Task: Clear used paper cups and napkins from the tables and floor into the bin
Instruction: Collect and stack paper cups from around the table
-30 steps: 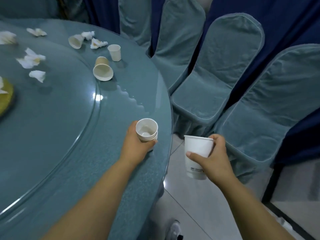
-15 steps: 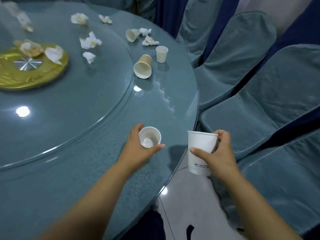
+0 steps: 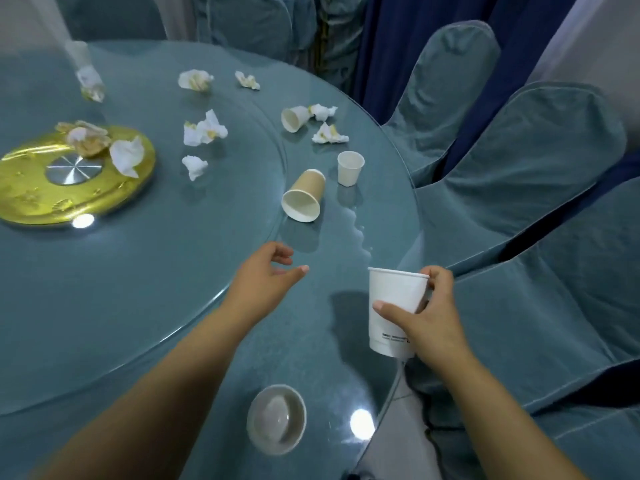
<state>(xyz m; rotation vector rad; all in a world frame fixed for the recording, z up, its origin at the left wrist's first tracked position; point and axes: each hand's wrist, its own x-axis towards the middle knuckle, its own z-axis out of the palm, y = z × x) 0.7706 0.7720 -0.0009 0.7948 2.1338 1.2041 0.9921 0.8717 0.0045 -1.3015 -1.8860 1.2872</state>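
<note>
The left hand (image 3: 265,271) is stretched forward on a bare forearm, fingers loosely curled, thumb straight, holding nothing. The right hand (image 3: 427,320) grips a tall white paper cup (image 3: 393,299) rim up, thumb across its near side, fingers round the far side.

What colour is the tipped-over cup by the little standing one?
The tipped-over paper cup is tan outside, cream inside, in the head view.

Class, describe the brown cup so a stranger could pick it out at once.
On the round blue table, look right, just outside the glass turntable's rim. There the brown cup lies on its side beside an upright white cup. It alone is brown; the other cups are white.
</note>
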